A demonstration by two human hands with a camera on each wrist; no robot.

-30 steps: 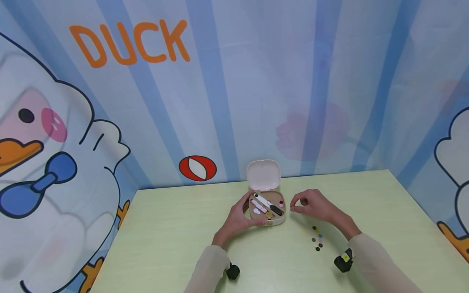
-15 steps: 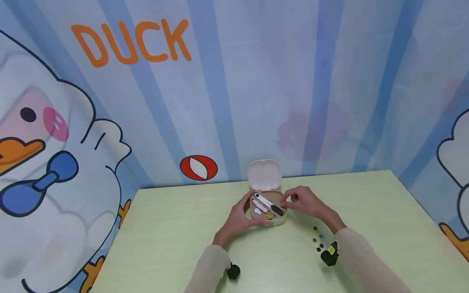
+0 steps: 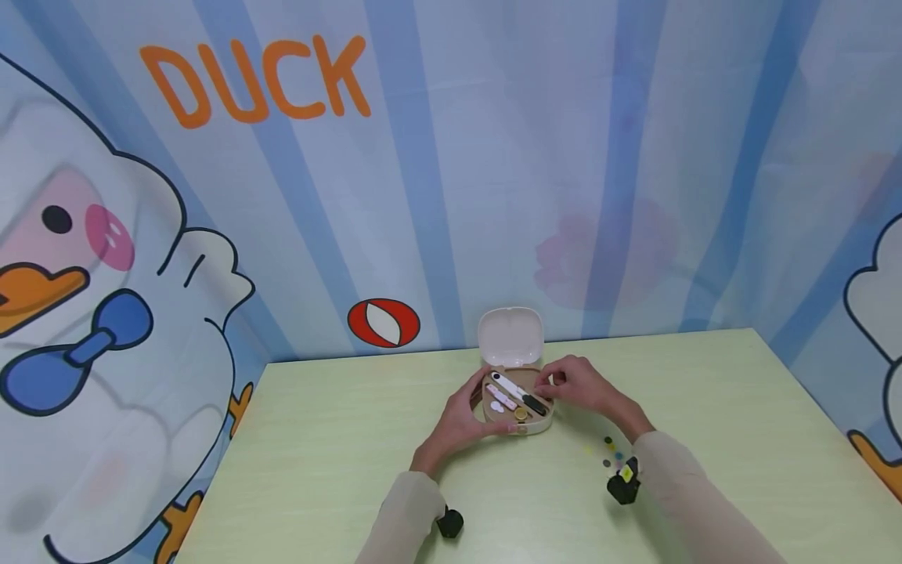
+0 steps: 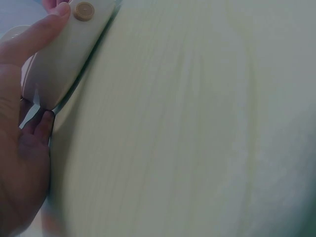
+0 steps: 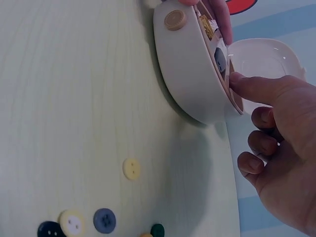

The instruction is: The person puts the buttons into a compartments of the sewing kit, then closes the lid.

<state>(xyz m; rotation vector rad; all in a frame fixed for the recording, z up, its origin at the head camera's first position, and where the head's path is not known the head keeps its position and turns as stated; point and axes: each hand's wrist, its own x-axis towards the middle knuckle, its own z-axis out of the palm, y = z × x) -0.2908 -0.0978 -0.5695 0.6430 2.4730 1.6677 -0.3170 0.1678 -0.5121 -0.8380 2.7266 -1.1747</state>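
An open sewing kit box stands on the table, its pale pink lid raised at the back. My left hand grips its left side, thumb along the front below a round tan button-like clasp. Inside the box lie a white and black tool, a pink and white strip-like piece and a round gold item. My right hand reaches into the box's right compartment, thumb tip inside the rim. Whatever lies between its thumb and index finger is hidden.
Several loose buttons lie on the table right of the box, among them a cream button, a grey-blue button and a black button. The right wrist camera is just above them. A printed curtain hangs behind the table.
My right hand has moved left from beside the box into its right compartment. My left hand keeps its grip on the box.
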